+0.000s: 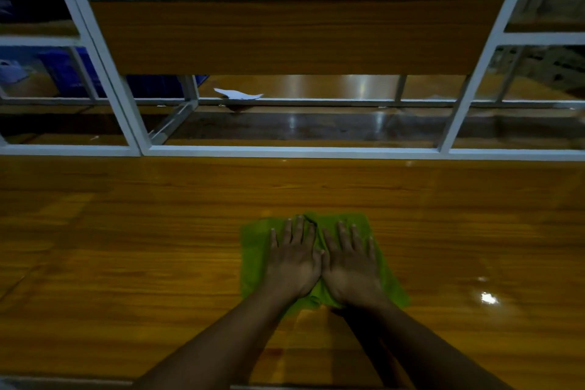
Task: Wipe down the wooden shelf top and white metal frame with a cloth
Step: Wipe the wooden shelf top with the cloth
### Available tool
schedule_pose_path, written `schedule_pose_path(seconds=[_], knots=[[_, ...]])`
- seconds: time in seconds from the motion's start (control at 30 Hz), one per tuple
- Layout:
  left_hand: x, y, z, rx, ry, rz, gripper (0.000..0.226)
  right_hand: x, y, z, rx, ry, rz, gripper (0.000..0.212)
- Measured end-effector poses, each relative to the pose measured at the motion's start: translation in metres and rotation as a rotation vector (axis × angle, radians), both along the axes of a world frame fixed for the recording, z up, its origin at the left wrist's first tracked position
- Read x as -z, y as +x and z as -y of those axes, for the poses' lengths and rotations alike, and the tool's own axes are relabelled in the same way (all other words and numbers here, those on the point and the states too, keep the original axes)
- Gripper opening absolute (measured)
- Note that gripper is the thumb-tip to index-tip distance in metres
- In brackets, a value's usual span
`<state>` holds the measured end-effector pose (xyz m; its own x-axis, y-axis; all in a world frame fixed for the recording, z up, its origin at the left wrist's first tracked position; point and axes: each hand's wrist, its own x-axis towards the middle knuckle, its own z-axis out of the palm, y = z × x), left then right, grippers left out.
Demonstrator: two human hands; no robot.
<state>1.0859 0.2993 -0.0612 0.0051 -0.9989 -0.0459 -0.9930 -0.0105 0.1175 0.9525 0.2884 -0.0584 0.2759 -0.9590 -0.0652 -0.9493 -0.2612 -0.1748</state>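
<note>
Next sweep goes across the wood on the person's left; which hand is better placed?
Left, probably: the left hand lies flat on the green cloth, on its left half, nearer that wood; the right hand would cross over.

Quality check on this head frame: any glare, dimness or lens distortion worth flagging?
Head view: dim overall; bright glare spot on the glossy wooden shelf top, right of the green cloth; wide-angle distortion splays the uprights of the white metal frame.
</note>
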Motion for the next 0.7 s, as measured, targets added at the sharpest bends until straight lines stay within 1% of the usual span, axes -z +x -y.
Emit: schedule_pose_path(seconds=[0.13,0.33,0.5,0.7], knots=[[-0.004,-0.029,0.023,0.032,0.060,-0.003,0.063,-0.001,-0.027,0.015,0.047,0.005,-0.019,0.058],[0.001,-0.040,0.069,0.080,0.015,-0.060,0.062,-0.002,-0.037,0.064,0.100,0.019,-0.060,0.059],[-0.001,-0.028,0.109,0.118,-0.001,-0.054,0.060,-0.001,-0.027,0.099,0.121,0.010,-0.068,0.061],[-0.003,0.008,0.135,0.085,0.003,-0.043,0.058,-0.003,0.010,0.128,0.115,0.013,-0.079,0.063]])
